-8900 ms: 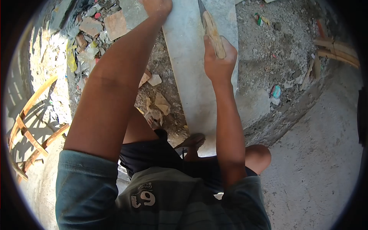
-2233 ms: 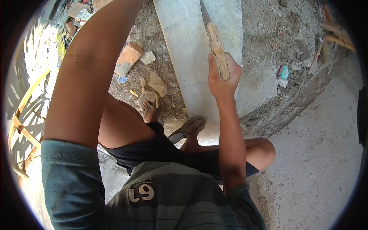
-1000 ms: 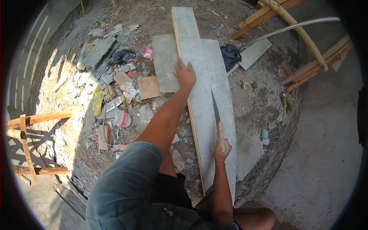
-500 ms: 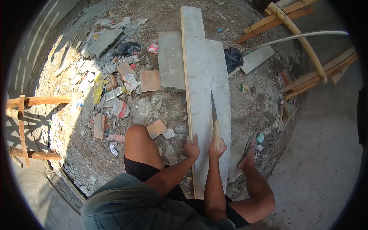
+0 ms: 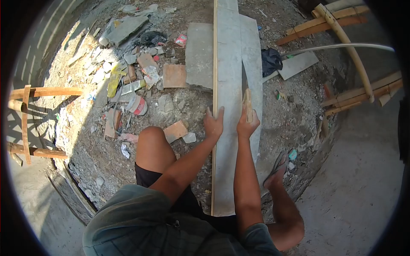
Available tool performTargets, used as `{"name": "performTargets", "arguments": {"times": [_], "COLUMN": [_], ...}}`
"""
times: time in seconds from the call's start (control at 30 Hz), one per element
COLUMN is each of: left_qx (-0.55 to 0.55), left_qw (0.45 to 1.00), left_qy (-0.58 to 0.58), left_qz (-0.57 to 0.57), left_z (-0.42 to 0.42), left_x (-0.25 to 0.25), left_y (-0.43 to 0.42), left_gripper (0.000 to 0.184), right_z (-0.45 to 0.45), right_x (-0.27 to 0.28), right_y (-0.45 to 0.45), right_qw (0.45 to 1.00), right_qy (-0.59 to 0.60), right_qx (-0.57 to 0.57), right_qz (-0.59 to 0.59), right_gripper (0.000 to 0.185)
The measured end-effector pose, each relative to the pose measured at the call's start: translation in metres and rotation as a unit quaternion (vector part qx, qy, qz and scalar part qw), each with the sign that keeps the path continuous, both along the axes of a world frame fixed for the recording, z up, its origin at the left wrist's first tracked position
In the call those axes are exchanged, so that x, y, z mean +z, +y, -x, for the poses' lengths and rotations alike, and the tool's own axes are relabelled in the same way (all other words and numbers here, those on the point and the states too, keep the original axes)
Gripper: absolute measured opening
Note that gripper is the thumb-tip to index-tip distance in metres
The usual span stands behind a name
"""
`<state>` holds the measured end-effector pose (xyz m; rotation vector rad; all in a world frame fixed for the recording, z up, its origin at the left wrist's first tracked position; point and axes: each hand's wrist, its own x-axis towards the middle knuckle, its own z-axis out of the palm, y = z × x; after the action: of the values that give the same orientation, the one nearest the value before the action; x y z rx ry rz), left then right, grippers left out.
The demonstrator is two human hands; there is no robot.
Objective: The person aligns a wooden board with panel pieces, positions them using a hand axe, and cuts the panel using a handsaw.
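A long grey board (image 5: 228,55) with a pale wooden strip along its left edge runs away from my body. My left hand (image 5: 213,124) grips that left edge, thumb on top and fingers over the side. On the right, my right hand (image 5: 247,124) is closed round the wooden handle of a saw (image 5: 248,106). Its dark, narrow blade points away from me, in a slit between the board and a grey strip (image 5: 254,51) to its right. The blade's far part is hidden.
Rubble, bricks and wrappers lie left of a grey slab (image 5: 199,55). A black plastic bag (image 5: 271,62) and a pale panel (image 5: 299,65) are on the right. Wooden poles (image 5: 352,59) stand beyond them. My sandalled foot (image 5: 278,171) rests right of the strip.
My left hand has come back along the board's left edge, nearer me. My right hand still holds the saw. My foot has moved out to the right, and the boards appear farther up in view.
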<state>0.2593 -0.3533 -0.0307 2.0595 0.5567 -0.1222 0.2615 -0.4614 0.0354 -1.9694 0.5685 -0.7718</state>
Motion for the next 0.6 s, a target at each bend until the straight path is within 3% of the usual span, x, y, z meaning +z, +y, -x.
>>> {"name": "performTargets", "arguments": {"times": [0.03,0.07,0.17,0.2,0.23,0.33,0.43,0.5,0.6], "left_qx": [0.018,0.017,-0.012,-0.014,-0.014,-0.023,-0.022,-0.005,-0.017], "left_qw": [0.994,0.994,0.999,0.999,0.993,0.993,0.992,0.995,0.996], "left_qy": [-0.082,-0.081,-0.050,0.027,0.103,0.100,0.093,0.060,0.043], "left_qz": [-0.066,-0.067,0.010,0.030,0.047,0.053,0.078,0.085,0.082], "left_z": [0.008,0.024,0.074,0.075,0.075,0.069,0.053,0.033,0.001], "left_x": [-0.001,-0.002,0.009,0.010,0.010,0.005,0.002,-0.014,-0.001], "left_y": [-0.003,-0.005,-0.004,-0.001,0.002,0.009,0.008,0.005,0.007], "left_gripper": [0.078,0.078,0.078,0.077,0.076,0.061,0.074,0.073,0.071], "right_z": [-0.003,-0.008,0.004,0.005,0.005,0.004,-0.010,-0.032,-0.065], "right_x": [-0.002,-0.005,-0.009,-0.006,-0.004,0.003,0.009,0.014,0.007], "right_y": [0.000,-0.002,-0.008,-0.008,-0.006,-0.001,-0.011,-0.015,-0.012], "right_qw": [1.000,0.999,1.000,1.000,1.000,1.000,0.999,0.998,0.998], "right_qy": [-0.018,-0.017,0.007,0.007,0.007,-0.005,0.018,0.024,-0.022], "right_qx": [-0.019,-0.020,-0.006,0.004,0.015,0.029,0.043,0.048,0.043], "right_qz": [-0.017,-0.018,-0.017,-0.021,-0.025,0.001,0.011,0.026,0.040], "right_gripper": [0.028,0.028,0.027,0.027,0.027,0.028,0.029,0.029,0.029]}}
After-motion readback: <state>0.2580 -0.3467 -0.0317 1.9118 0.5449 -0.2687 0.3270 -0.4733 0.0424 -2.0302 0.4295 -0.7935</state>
